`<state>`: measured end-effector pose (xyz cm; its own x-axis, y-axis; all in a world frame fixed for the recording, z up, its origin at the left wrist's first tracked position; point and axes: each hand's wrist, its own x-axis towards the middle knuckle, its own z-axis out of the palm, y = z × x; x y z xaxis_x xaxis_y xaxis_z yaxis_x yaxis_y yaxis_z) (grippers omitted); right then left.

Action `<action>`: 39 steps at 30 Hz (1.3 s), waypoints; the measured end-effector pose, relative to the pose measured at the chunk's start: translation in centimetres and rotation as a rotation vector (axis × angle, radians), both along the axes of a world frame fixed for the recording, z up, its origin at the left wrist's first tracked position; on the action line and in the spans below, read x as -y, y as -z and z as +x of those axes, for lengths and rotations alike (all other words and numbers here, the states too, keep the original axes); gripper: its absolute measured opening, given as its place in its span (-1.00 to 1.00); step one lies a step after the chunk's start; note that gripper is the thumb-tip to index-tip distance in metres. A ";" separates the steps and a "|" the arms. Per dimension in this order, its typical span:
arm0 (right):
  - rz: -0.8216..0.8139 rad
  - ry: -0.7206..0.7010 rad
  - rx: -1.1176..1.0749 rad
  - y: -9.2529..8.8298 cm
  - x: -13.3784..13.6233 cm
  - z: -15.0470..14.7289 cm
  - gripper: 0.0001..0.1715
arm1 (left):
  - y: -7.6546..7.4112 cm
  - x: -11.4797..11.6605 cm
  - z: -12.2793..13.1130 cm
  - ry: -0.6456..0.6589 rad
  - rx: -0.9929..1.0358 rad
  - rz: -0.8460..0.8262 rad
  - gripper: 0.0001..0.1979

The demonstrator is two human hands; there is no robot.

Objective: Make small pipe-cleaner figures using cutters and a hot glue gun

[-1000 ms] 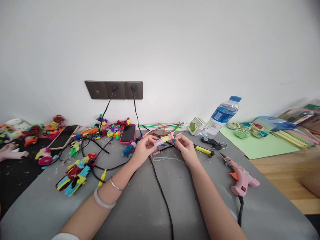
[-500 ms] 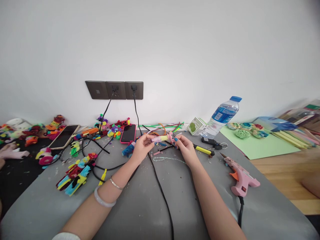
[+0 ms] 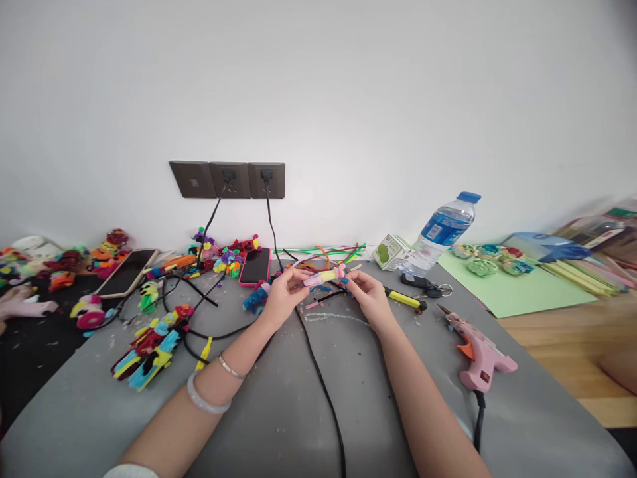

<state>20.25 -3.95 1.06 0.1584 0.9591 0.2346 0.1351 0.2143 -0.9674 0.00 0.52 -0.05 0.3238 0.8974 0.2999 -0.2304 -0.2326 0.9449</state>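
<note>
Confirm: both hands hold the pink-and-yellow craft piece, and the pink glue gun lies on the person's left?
No: the head view shows the pink glue gun on the person's right. The left hand and right hand do hold the craft piece.

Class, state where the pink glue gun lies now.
In the head view, the glue gun lies on the table, right of the right hand, below the keys.

Desk: a grey cover (image 3: 279,425) is lying over it, speckled with scraps.
Far edge: a pink-cased phone (image 3: 255,265) is lying flat; a water bottle (image 3: 440,232) is sitting toward the right corner.
Right edge: a pink glue gun (image 3: 480,355) is resting nearby.
Middle: a black cable (image 3: 323,392) is trailing toward the near edge.
Left side: a bright craft figure (image 3: 149,348) is lying there.
</note>
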 end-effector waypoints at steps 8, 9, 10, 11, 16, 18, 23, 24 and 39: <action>0.016 0.012 0.020 0.1 0.0 0.0 -0.58 | -0.2 0.0 -0.2 0.035 -0.025 0.010 -0.79; 0.016 0.013 0.015 0.1 0.0 0.1 -0.58 | -0.3 0.0 -0.2 0.033 -0.029 0.011 -0.79; 0.015 0.011 0.012 0.1 0.0 0.1 -0.59 | -0.3 0.1 -0.2 0.031 -0.032 0.011 -0.79; 0.016 0.009 0.010 0.1 0.0 0.1 -0.59 | -0.3 0.1 -0.2 0.031 -0.033 0.009 -0.78; 0.029 0.002 0.020 0.1 0.0 0.1 -0.58 | -0.3 0.1 -0.3 0.043 -0.037 -0.011 -0.79; 0.030 0.005 0.031 0.1 -0.1 0.1 -0.57 | -0.3 0.1 -0.3 0.043 -0.036 -0.016 -0.79; 0.021 -0.003 0.039 0.2 0.0 0.1 -0.55 | -0.2 0.1 -0.1 0.028 -0.020 -0.008 -0.78; 0.022 -0.001 0.038 0.2 0.0 0.1 -0.55 | -0.1 0.1 -0.1 0.016 -0.015 -0.005 -0.78; 0.179 0.014 0.046 0.2 -0.1 -0.1 -0.67 | -0.3 -0.1 -0.3 -0.083 -0.061 -0.023 -0.77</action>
